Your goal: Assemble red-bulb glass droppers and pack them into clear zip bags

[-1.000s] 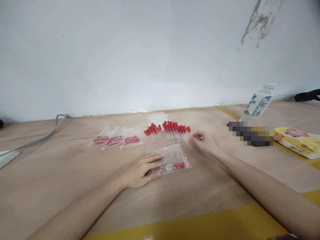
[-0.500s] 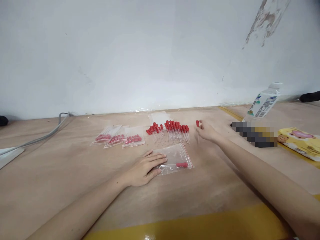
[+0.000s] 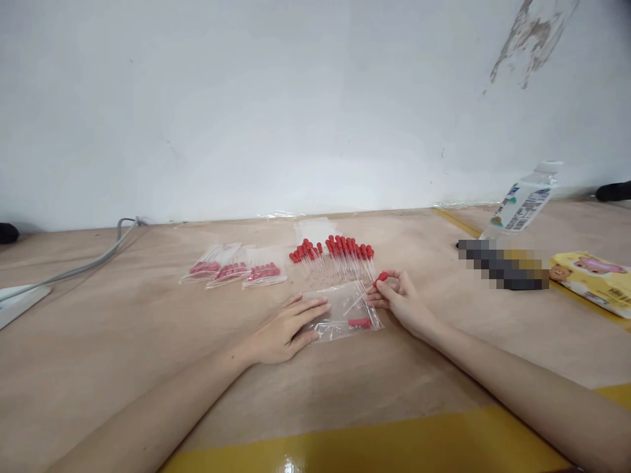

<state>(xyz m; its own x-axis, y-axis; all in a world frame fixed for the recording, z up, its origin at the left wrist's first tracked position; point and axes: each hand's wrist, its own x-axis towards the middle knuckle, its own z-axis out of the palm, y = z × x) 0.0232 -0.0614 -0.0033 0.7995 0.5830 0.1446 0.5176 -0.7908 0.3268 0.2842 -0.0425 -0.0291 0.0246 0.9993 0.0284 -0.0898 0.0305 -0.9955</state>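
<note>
My left hand (image 3: 286,328) lies flat on the left part of a clear zip bag (image 3: 345,314) that has one red-bulbed dropper inside. My right hand (image 3: 401,301) pinches a glass dropper (image 3: 372,289) by its red bulb, with the glass tip pointing into the bag's right side. Just beyond the bag lies a row of several loose droppers (image 3: 335,255) with red bulbs. Left of that row lie three filled bags of droppers (image 3: 234,270).
A wooden table (image 3: 148,341) with a yellow tape stripe along its front edge runs to a white wall. A grey cable (image 3: 79,266) lies at the far left. A plastic bottle (image 3: 522,203), a blurred dark object (image 3: 503,266) and a yellow tissue pack (image 3: 591,274) stand at the right.
My right hand took a dropper from the right end of the loose row, lifted it, then brought it down and left to the bag's mouth. My left hand stayed on the bag.
</note>
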